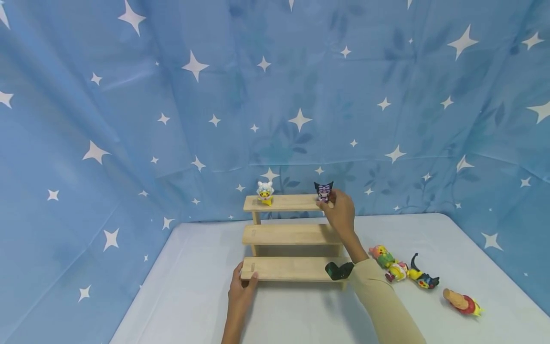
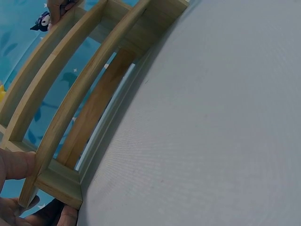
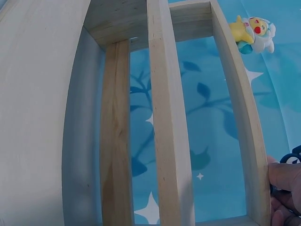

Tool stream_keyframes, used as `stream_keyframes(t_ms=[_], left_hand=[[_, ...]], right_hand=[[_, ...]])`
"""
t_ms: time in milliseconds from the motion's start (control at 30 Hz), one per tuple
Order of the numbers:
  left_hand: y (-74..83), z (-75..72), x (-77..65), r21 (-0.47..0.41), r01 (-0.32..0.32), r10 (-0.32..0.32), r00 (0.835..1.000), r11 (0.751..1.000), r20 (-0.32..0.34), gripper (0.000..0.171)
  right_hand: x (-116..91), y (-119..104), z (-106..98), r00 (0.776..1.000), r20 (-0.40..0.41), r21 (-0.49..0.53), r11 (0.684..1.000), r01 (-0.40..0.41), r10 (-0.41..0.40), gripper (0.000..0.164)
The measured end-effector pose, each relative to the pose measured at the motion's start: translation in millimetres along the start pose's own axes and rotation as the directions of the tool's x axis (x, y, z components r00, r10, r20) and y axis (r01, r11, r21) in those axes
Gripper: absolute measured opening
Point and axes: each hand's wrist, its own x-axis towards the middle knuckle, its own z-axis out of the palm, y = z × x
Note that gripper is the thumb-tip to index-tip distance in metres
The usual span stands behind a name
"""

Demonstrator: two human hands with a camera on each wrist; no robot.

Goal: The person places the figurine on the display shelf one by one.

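Note:
A three-tier wooden display stand (image 1: pixel 296 268) stands on the white table. My left hand (image 1: pixel 241 292) grips the left end of its lowest step, thumb on top and fingers beneath; the left wrist view shows the thumb (image 2: pixel 18 165) against the wood. At the right end of the top step, my right hand (image 1: pixel 341 210) pinches a small black and purple figurine (image 1: pixel 323 191) with pointed ears, upright over the board. In the right wrist view that hand (image 3: pixel 284 188) is at the step's edge, the figurine mostly hidden. A yellow figurine in a white hood (image 1: pixel 265 192) stands at the top step's left end.
Right of the stand, several figurines lie on the table: one pink and green (image 1: pixel 382 256), one yellow and white (image 1: pixel 397 271), one black and yellow (image 1: pixel 423 278), and a red and tan one (image 1: pixel 463 302) nearer the front. A blue starry curtain (image 1: pixel 275 95) hangs behind.

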Motion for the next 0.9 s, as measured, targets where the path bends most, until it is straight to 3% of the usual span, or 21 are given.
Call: stream_keyframes(t_ms=[900], left_hand=[[-1.2,2.1,0.0,0.009,-0.003,0.004,1.000,1.000,-0.016,0.068]], right_hand=[[-1.2,-1.3,0.7,1.000,-0.010,-0.033,0.999,0.005,-0.005,0.040]])
